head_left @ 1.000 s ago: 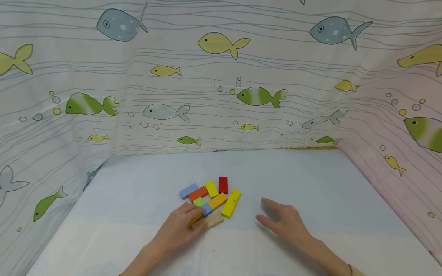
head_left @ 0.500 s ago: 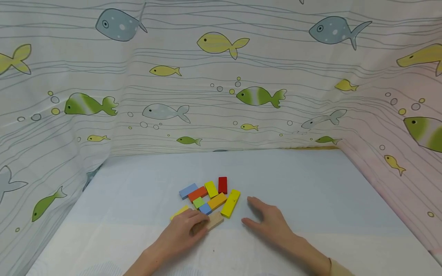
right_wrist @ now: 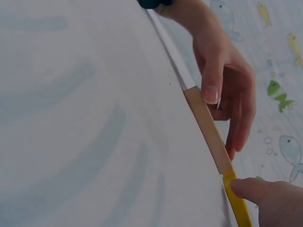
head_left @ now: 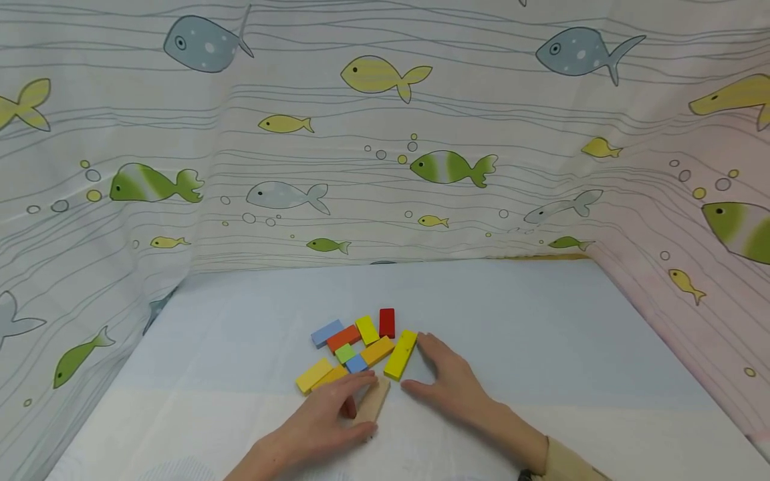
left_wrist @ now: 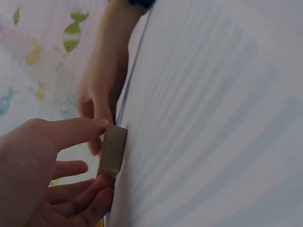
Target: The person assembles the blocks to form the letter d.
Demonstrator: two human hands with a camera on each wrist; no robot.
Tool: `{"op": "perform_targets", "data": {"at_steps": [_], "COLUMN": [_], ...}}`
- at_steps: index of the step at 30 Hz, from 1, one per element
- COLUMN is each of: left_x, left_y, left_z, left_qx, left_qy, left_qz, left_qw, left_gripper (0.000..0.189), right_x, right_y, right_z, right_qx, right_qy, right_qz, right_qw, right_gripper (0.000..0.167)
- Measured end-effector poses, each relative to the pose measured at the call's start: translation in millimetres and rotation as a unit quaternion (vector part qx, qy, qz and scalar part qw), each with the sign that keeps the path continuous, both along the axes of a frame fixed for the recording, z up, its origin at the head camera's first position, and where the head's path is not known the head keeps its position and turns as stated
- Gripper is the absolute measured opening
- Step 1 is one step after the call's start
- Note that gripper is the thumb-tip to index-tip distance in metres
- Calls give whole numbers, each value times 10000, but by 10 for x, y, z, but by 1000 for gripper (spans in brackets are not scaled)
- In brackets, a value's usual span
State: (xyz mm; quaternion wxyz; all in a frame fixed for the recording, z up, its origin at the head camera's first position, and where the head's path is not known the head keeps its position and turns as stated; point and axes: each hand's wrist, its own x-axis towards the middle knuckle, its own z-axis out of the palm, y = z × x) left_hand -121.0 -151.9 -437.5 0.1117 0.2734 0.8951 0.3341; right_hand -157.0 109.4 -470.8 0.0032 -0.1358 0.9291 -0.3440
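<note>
A plain wooden block (head_left: 373, 402) lies at the near side of a group of toy blocks. My left hand (head_left: 319, 417) pinches it, thumb at one end and fingertips toward the other; the left wrist view shows this wooden block (left_wrist: 112, 150) on its narrow side from close up. To its right is a long yellow block (head_left: 400, 355). My right hand (head_left: 454, 384) spans that one, index fingertip by the far end and thumb by the near end. Seen from the right wrist, the thumb touches the yellow block (right_wrist: 238, 203), whose end meets the wooden one's; the other right fingers are hidden there.
Beyond the hands lie a red block (head_left: 387, 323), a short yellow block (head_left: 367, 330), an orange block (head_left: 377, 351), a green block (head_left: 345, 354) and several others. A pale yellow block (head_left: 313, 375) is just past the left fingers. Fish-printed cloth (head_left: 361, 200) walls the table.
My left hand has released an orange block, then turned the wooden block to slant alongside the long yellow one. My right hand has come leftward to the yellow block.
</note>
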Motion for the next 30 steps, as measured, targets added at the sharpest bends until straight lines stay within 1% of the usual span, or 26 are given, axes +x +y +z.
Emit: {"op": "perform_targets", "data": {"at_steps": [7, 12, 14, 16, 19, 24, 28, 30], "left_x": [-15, -31, -42, -54, -71, -79, -53, -35], "left_y": [-51, -101, -113, -118, -122, -121, -112, -101], "left_z": [-16, -8, -10, -18, -31, -46, -50, -47], "left_qx": [96, 323, 420, 500, 527, 519, 414, 278], "left_qy": [-407, -642, -684, -750, -772, -771, -575, -447], "left_qz": [-150, -431, -560, -624, -651, -595, -541, -494], "left_qw": [9990, 9965, 9952, 9940, 9935, 9939, 9960, 9974], "left_gripper": [72, 74, 74, 76, 78, 79, 76, 75], "right_x": [-50, -67, -72, -76, -79, -88, -97, -99], "right_y": [-71, -104, -110, -111, -106, -97, -94, -88], "right_z": [-16, -17, -16, -16, -12, 1, 15, 17], "right_qx": [248, 218, 218, 224, 229, 153, 81, 55], "right_qy": [113, 182, 195, 210, 225, 250, 220, 233], "right_qz": [-20, -1, 0, 0, 14, 75, 73, 68], "right_qw": [9996, 9996, 9996, 9995, 9995, 9995, 9997, 9997], "right_gripper": [89, 87, 86, 86, 85, 83, 82, 82]}}
